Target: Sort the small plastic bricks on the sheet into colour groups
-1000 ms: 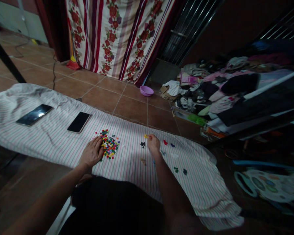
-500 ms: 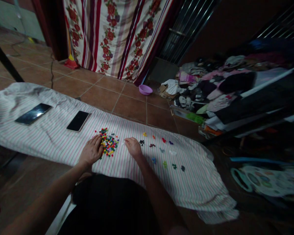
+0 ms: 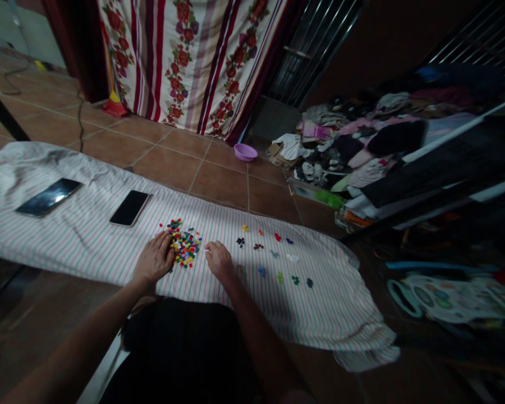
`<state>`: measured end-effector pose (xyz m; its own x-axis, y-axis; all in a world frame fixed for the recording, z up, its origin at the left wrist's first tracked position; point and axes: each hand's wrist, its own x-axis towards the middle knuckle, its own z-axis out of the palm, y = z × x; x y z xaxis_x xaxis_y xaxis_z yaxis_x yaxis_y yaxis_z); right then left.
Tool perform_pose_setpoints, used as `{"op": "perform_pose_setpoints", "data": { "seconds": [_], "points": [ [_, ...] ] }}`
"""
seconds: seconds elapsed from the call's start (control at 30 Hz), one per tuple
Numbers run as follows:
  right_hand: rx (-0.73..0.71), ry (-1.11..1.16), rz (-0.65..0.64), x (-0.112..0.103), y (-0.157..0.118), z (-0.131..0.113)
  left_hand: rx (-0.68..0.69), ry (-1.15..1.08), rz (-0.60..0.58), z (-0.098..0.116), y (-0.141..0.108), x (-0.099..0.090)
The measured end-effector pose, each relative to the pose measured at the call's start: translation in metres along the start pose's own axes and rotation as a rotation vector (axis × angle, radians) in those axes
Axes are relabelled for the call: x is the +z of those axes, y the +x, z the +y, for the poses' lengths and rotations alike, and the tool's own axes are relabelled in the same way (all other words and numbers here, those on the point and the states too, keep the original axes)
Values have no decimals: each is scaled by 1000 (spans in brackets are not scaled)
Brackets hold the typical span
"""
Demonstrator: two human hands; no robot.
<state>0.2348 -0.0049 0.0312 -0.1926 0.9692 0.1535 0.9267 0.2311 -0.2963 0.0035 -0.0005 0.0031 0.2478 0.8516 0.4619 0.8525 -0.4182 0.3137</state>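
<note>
A loose pile of small square pieces in many colours [image 3: 186, 247] lies on the striped cloth. My left hand [image 3: 155, 257] rests flat at the pile's left edge, fingers stretched out and touching it. Just right of the pile, my right hand [image 3: 219, 260] is closed in a pinch, with a small white piece showing faintly at its fingertips. Farther right, little groups sorted by colour sit in rows, among them yellow pieces [image 3: 244, 228], black pieces [image 3: 240, 242], red pieces [image 3: 278, 237], white pieces [image 3: 293, 258], blue pieces [image 3: 261, 271] and dark green pieces [image 3: 295, 280].
A phone [image 3: 130, 208] and a larger dark-screened device [image 3: 49, 197] lie on the cloth [image 3: 88, 247] to the left. Beyond it, a purple basin [image 3: 246, 152] stands on the tiled floor. Heaped clothes [image 3: 362, 140] fill the right side, near a dark slanting bar.
My right hand has moved slightly left, closer to the pile, still pinched. My left hand stays at the pile's edge. The whole view has shifted a little.
</note>
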Motion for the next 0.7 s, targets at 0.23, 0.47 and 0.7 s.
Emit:
{"op": "perform_pose_setpoints", "data": {
  "seconds": [0.23, 0.47, 0.7],
  "points": [
    [8, 31, -20, 2, -10, -16, 18, 10, 1, 0, 1, 0],
    [27, 95, 7, -5, -20, -14, 33, 33, 22, 1, 0, -1],
    [132, 119, 53, -11, -29, 0, 39, 20, 7, 2, 0, -3]
  ]
}}
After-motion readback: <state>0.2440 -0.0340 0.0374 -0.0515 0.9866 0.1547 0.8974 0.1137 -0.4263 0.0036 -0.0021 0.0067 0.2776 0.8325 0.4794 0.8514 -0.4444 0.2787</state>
